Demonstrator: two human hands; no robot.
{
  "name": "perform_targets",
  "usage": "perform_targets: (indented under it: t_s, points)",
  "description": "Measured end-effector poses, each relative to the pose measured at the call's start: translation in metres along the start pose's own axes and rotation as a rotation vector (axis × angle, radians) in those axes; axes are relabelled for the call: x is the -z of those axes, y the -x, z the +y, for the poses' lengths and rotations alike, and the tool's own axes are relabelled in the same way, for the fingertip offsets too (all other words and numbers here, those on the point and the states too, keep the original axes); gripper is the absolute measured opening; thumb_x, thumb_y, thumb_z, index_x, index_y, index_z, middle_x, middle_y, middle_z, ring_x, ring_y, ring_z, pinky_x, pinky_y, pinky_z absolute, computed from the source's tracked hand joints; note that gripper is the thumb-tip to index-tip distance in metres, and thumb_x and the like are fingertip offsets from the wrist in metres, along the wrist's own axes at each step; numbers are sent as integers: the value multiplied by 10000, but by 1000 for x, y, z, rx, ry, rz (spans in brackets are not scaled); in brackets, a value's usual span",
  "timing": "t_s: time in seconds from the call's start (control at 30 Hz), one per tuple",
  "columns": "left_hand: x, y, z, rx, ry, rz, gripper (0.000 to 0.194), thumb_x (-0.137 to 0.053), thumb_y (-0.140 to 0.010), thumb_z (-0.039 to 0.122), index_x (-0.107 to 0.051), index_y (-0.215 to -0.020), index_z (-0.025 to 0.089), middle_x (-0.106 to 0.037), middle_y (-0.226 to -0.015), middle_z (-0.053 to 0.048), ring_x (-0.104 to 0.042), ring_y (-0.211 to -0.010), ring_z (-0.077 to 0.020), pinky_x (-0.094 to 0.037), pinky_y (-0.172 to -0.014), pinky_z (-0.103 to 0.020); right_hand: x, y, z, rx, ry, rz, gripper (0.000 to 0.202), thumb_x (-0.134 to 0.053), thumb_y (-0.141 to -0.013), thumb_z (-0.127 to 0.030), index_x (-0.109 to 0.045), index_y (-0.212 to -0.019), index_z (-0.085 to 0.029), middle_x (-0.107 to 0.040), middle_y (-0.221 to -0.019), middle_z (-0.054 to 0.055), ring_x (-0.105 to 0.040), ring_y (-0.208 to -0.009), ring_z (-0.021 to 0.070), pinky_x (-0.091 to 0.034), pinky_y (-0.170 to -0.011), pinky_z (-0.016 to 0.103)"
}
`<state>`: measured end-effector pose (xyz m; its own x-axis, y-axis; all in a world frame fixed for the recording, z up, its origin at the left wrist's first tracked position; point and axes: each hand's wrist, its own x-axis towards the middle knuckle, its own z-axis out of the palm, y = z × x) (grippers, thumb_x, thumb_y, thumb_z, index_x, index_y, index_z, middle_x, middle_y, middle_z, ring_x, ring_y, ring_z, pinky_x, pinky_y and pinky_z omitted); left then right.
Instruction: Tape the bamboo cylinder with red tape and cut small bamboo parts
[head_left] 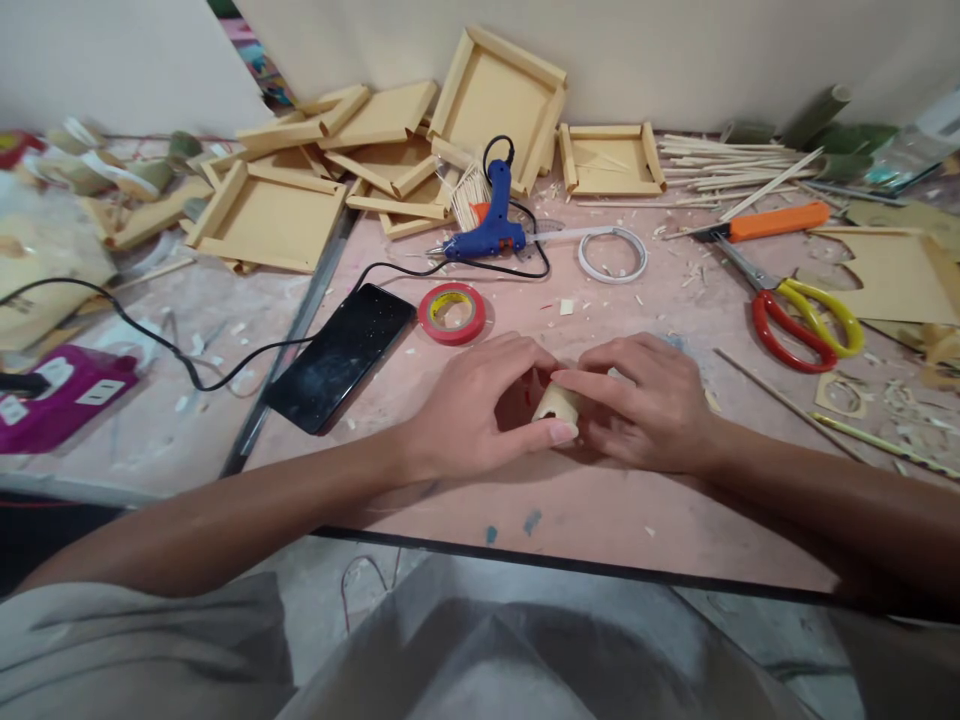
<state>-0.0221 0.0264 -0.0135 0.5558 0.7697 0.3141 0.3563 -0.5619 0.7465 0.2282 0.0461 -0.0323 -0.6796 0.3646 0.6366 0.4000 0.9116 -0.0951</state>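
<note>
Between my two hands, low over the pink table point(450, 500), is a small pale tan rolled piece point(559, 403). My left hand point(487, 405) grips its left side, thumb along the near edge and fingers curled behind. From the right, my right hand point(645, 400) holds the same piece with bent fingers, which hide part of it. A roll of red tape point(452, 313) lies just beyond my left hand. Further left rests a black phone point(341, 358). Behind the tape is a blue glue gun point(491, 225) with a black cord.
Cardboard trays point(277, 215) are piled at the back. Thin sticks point(735, 165), an orange cutter point(780, 221), scissors with red and yellow handles point(795, 340) and a pencil point(885, 443) lie right. A white tape ring point(613, 255) sits behind my right hand; a purple power strip point(67, 395) is left.
</note>
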Motion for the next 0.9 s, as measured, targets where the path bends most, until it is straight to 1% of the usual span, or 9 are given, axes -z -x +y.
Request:
perform_targets:
  t_s: [0.13, 0.27, 0.33, 0.43, 0.53, 0.63, 0.73, 0.8, 0.9]
  points:
    - [-3, -1, -3, 12, -117, 28, 679, -712, -916, 816, -661, -1118, 169, -733, -1048, -79, -647, -961, -254, -469, -876, -419, -1, 0, 1, -94, -70, -49, 423, -651, -912, -141, -619, -1320, -249, -788, -1162, 86, -748, -987, 256, -542, -826, 393]
    - [-6, -1, -8, 23, -306, -23, 751, -719, -860, 873, -650, -1126, 174, -728, -1190, -132, -619, -1129, -334, -462, -1005, -506, 2, -4, 3, -161, -187, -104, 390, -587, -918, -100, -611, -1279, -245, -804, -1099, 63, -744, -983, 260, -527, -867, 413]
    - [-7, -1, -9, 47, -358, -58, 734, -715, -871, 861, -646, -1143, 182, -713, -1301, -151, -593, -1221, -363, -444, -1058, -546, 3, -5, 4, -153, -204, -145, 324, -597, -949, -155, -617, -1263, -235, -805, -1103, 75, -741, -1000, 276, -517, -879, 435]
    - [-8, 0, -9, 77, -373, -74, 707, -729, -876, 835, -634, -1167, 197, -700, -1367, -150, -583, -1271, -371, -433, -1080, -567, 3, -5, 3, -146, -194, -190, 291, -647, -1004, -337, -631, -1272, -224, -806, -1153, 104, -738, -1049, 309, -513, -893, 472]
    - [-7, 1, -8, 77, -387, -86, 730, -740, -871, 826, -627, -1211, 189, -687, -1384, -163, -583, -1281, -386, -429, -1087, -584, 7, -5, 4, -211, -181, -112, 258, -654, -1012, -344, -650, -1251, -250, -810, -1134, 92, -743, -1026, 310, -526, -874, 479]
    - [-6, 1, -9, 70, -379, -112, 730, -737, -876, 826, -639, -1202, 182, -685, -1380, -172, -587, -1279, -392, -433, -1091, -592, 24, -13, 6, -308, -175, 37, 152, -647, -1006, -252, -684, -1153, -274, -803, -1075, 75, -740, -974, 295, -551, -864, 478]
    - [-5, 1, -10, 75, -357, -116, 741, -720, -871, 858, -653, -1172, 184, -691, -1373, -171, -593, -1283, -393, -436, -1092, -588, 53, -27, 10, -450, -142, 141, 82, -678, -995, -241, -714, -1052, -286, -776, -1025, 59, -724, -976, 290, -561, -931, 492]
    - [-4, 1, -11, 83, -352, -118, 768, -700, -864, 885, -656, -1183, 189, -693, -1370, -168, -596, -1283, -392, -433, -1099, -588, 74, -36, 14, -508, -124, 160, 71, -698, -986, -235, -729, -1019, -290, -768, -1016, 53, -713, -971, 284, -557, -929, 480]
    - [-4, 1, -11, 89, -342, -114, 781, -708, -853, 891, -654, -1188, 187, -692, -1370, -163, -598, -1279, -389, -429, -1116, -594, 98, -42, 22, -536, -64, 107, 56, -708, -983, -246, -744, -1011, -277, -773, -1022, 51, -711, -976, 275, -548, -932, 469]
